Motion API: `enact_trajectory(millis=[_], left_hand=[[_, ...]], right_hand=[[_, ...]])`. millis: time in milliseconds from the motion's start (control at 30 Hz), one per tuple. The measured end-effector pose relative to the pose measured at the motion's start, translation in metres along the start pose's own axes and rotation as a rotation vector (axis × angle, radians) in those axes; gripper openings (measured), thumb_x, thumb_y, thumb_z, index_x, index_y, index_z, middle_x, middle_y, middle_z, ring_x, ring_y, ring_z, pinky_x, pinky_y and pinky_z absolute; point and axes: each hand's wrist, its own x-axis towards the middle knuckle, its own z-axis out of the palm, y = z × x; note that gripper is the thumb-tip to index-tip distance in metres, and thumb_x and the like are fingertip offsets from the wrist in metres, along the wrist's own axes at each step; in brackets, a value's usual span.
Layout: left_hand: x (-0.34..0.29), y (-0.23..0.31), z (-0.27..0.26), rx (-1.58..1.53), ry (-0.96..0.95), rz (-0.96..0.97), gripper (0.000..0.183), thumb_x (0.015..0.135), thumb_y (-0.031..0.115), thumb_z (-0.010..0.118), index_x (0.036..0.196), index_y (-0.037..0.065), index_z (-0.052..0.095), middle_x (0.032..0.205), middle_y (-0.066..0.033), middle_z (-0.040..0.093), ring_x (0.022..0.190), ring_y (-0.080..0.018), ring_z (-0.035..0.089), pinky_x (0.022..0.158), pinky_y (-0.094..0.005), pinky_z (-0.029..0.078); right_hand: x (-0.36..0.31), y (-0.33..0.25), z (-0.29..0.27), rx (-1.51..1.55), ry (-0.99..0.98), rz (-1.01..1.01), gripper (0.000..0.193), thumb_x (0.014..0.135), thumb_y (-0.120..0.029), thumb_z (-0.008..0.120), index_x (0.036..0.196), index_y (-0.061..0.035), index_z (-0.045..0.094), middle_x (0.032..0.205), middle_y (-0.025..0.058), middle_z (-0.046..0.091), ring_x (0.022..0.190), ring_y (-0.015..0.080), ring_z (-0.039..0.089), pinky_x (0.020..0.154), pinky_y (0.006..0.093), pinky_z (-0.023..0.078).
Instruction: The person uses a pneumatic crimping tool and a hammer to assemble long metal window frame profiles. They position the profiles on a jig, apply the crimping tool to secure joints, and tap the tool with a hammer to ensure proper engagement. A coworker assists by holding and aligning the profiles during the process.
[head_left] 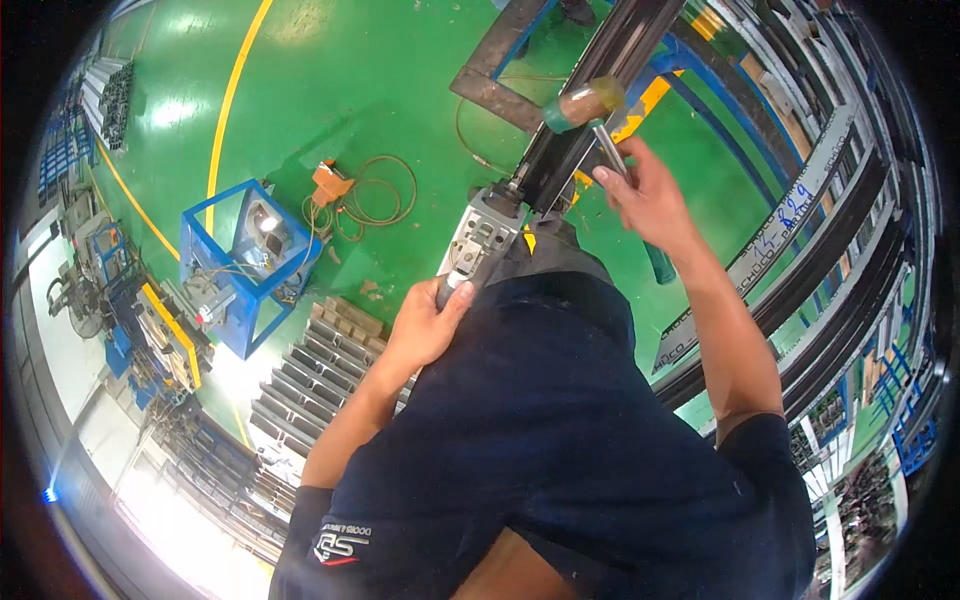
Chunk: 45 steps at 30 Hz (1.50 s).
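Workshop of industrial kind, indicated by: green floor with yellow line; blue-framed stand; coiled hose; stacked metal profiles; long profiles racked at right; hand-held mallet.

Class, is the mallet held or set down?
Held: the right hand grips the mallet, its head showing beyond the hand and its green grip end behind. Whether the head touches the black profile, I cannot tell.

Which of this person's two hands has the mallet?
The right hand: its fingers close around the handle of the mallet, whereas the left hand holds the near end of the metal fixture.
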Motion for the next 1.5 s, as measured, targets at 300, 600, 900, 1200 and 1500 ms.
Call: enact_trajectory(millis=[300, 600, 900, 1200, 1500], left_hand=[[-0.002, 0.0, -0.001, 0.008, -0.012, -0.03, 0.046, 0.107, 0.044, 0.066, 0.099, -0.001, 0.07, 0.07, -0.0009, 0.059, 0.068, -0.0105, 0.051, 0.064, -0.0342, 0.045], [-0.007, 0.005, 0.002, 0.034, 0.005, -0.053, 0.044, 0.104, 0.042, 0.071, 0.096, -0.001, 0.071, 0.068, 0.0004, 0.058, 0.065, -0.009, 0.049, 0.06, -0.0334, 0.043], [-0.012, 0.004, 0.007, 0.058, 0.071, -0.019, 0.036, 0.094, 0.035, 0.082, 0.095, 0.0, 0.073, 0.071, 0.0003, 0.065, 0.067, -0.0085, 0.056, 0.064, -0.0322, 0.048], [-0.011, 0.008, 0.002, 0.081, 0.028, -0.091, 0.032, 0.093, 0.032, 0.083, 0.098, 0.001, 0.075, 0.073, -0.0013, 0.067, 0.069, -0.0091, 0.058, 0.065, -0.0329, 0.049], [-0.021, -0.017, 0.002, 0.099, 0.075, -0.012, 0.031, 0.094, 0.028, 0.081, 0.103, -0.001, 0.075, 0.075, -0.0021, 0.067, 0.071, -0.0097, 0.059, 0.068, -0.0338, 0.051]], right_hand=[[0.028, 0.024, 0.028, -0.382, -0.137, -0.239, 0.05, 0.116, -0.043, 0.044, 0.094, -0.0002, 0.059, 0.079, 0.0188, 0.057, 0.075, 0.0364, 0.057, 0.074, 0.049, 0.047], [0.033, 0.022, 0.021, -0.242, -0.049, -0.139, 0.048, 0.115, -0.045, 0.044, 0.106, -0.0024, 0.064, 0.092, 0.0278, 0.066, 0.088, 0.0503, 0.062, 0.08, 0.0572, 0.049], [0.032, 0.023, 0.031, -0.243, 0.012, -0.131, 0.051, 0.115, -0.045, 0.041, 0.105, -0.0021, 0.065, 0.096, 0.0277, 0.07, 0.094, 0.0524, 0.065, 0.086, 0.0586, 0.051], [0.024, 0.026, 0.033, -0.386, -0.01, -0.345, 0.043, 0.115, -0.038, 0.048, 0.1, 0.0004, 0.061, 0.085, 0.0258, 0.063, 0.08, 0.0458, 0.06, 0.077, 0.0533, 0.049], [0.022, 0.026, 0.051, -0.19, 0.019, -0.394, 0.049, 0.116, -0.044, 0.043, 0.104, -0.0018, 0.064, 0.09, 0.0268, 0.066, 0.088, 0.0484, 0.066, 0.081, 0.0574, 0.051]])
